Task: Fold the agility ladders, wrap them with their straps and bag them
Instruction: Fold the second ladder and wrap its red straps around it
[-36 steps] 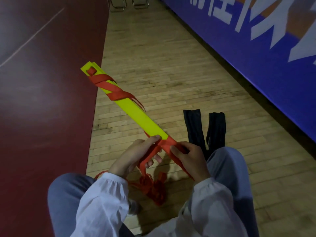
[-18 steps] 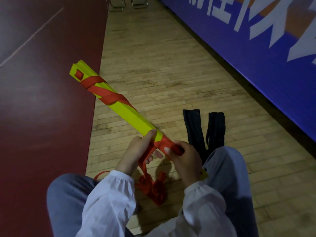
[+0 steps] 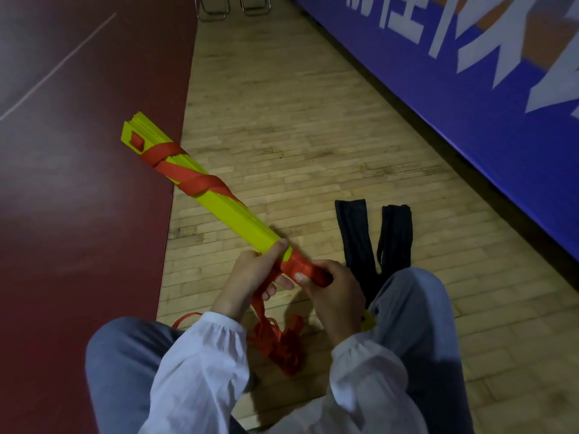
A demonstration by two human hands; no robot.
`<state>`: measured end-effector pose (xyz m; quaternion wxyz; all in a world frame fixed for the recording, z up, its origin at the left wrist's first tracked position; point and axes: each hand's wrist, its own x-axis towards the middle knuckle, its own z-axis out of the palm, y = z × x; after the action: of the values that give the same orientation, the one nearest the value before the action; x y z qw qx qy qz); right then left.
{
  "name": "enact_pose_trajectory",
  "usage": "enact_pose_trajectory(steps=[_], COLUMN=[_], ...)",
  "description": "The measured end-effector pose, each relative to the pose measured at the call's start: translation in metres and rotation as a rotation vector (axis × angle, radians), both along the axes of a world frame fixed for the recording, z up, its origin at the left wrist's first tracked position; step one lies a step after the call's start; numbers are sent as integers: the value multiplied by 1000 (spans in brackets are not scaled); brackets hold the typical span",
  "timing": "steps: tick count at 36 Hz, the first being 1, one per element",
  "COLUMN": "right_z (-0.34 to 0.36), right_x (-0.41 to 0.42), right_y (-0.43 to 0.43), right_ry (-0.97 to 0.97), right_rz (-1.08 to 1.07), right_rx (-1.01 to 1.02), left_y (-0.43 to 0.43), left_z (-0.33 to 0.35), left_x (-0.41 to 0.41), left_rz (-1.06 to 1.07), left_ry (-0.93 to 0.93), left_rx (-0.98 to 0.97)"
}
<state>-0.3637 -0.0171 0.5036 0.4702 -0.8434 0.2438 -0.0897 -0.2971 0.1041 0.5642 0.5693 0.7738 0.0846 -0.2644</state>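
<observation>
A folded stack of yellow ladder rungs point(image 3: 225, 208) slants from upper left down to my hands. Red strap point(image 3: 188, 175) is wound around its far end. My left hand point(image 3: 250, 274) grips the near part of the stack, with the strap running under its fingers. My right hand point(image 3: 332, 289) holds the stack's near end over the red strap wound there point(image 3: 300, 266). Loose red strap point(image 3: 282, 343) lies piled on the floor between my knees. Two black bags point(image 3: 354, 233) lie flat on the floor, right of the stack.
I sit on a wooden floor point(image 3: 313, 136) with my knees raised on both sides. A dark red court surface point(image 3: 78, 183) runs along the left. A blue padded wall point(image 3: 470, 104) stands along the right. Metal chair legs point(image 3: 232, 7) show at the top.
The stack's far end has swung leftward and rolled, showing the rung edges and carrying the far strap wraps round it. Both hands stay on the near end.
</observation>
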Motion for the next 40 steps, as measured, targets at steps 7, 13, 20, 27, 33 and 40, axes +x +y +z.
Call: enact_pose_trajectory(steps=[7,13,20,27,33,40], right_z=[-5,9,13,13,13,15], right_x=[1,6,2,0,-1,-1], right_y=[-4,-22,-34,-30,-29,-36], right_ry=[-53,67,168,151,107,21], right_rz=[103,328,449,407,383,289], right_rx=[24,178,554,611,597,570], left_y=[-1,5,13,17,24,35], left_z=[-2,-6,-2,3,7,12], left_x=[-2,-7,-14,-11,-9,-1], left_rz=[65,9,-137,-225,-302,-412], left_ry=[-5,-57,-95,-35,94,197], left_rx=[-9,-36,-59,-65,-144,-57])
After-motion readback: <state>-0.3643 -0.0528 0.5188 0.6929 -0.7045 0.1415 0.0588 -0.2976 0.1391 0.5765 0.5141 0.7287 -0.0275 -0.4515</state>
